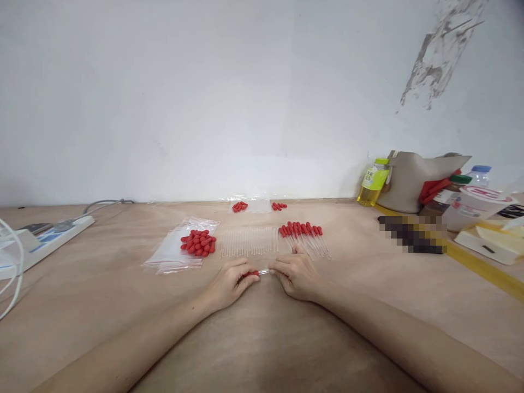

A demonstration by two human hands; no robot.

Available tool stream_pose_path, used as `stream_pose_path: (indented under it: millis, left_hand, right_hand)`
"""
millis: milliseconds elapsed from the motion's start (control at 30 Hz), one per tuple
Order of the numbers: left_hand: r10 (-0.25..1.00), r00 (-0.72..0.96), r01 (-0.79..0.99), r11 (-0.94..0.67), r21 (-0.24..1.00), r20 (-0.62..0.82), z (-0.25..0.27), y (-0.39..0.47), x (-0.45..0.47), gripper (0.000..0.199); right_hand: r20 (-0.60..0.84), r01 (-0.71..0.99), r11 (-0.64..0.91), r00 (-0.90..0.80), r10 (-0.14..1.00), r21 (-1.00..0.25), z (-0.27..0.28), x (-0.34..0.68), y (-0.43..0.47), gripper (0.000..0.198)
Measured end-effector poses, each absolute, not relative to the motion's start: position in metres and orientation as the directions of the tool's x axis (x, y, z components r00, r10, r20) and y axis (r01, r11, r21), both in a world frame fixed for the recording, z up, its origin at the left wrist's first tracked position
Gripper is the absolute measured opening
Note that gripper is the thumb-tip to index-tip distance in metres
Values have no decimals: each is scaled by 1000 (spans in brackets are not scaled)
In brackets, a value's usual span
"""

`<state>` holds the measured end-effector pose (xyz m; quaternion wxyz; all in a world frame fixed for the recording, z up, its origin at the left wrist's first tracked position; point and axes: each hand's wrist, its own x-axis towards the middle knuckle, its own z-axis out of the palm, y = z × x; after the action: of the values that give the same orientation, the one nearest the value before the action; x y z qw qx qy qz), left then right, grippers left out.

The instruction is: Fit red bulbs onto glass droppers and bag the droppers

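Observation:
My left hand (234,281) pinches a red rubber dropper bulb (254,272), mostly covered by my fingers. A clear dropper tube (264,271) runs from the bulb's mouth into the closed fingers of my right hand (295,273). Whether the tube sits inside the bulb or only meets it, I cannot tell. Beyond my hands lies a row of bare clear tubes (249,241). To its left is a heap of red bulbs (198,243) on clear plastic bags (167,248). Several droppers with red bulbs fitted (302,229) lie side by side just past my right hand.
Near the wall, a clear plastic bag (258,206) lies between two small groups of red bulbs (239,207). A white power strip (53,243) with cables is at the left. On the right stand a yellow drink bottle (371,185), a grey bag (409,180) and a paper cup (470,207).

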<state>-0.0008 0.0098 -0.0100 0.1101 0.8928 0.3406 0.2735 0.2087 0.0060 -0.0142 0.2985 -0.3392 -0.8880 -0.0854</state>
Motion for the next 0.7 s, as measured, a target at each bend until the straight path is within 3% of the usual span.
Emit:
stream_pose_path:
  millis: [300, 467, 533, 633, 700]
  left_hand:
    - [647, 641, 535, -762, 364, 413, -6, 9, 0, 23]
    - [636, 614, 527, -771, 357, 467, -5, 15, -3, 20]
    - [672, 554, 560, -738, 377, 492, -6, 16, -4, 27]
    - [746, 479, 630, -659, 410, 463, -6, 15, -6, 41]
    - [765, 484, 648, -639, 414, 425, -6, 14, -6, 35]
  right_hand:
    - [493, 705, 695, -559, 666, -140, -10, 196, -1, 25]
    - [480, 732, 679, -614, 627, 49, 1, 196, -5, 23]
    - [459, 764, 642, -594, 660, 67, 7, 200, -4, 23]
    - [429, 879, 467, -386, 817, -99, 13, 211, 6, 26]
    - [392, 930, 290, -185, 901, -227, 14, 220, 19, 31]
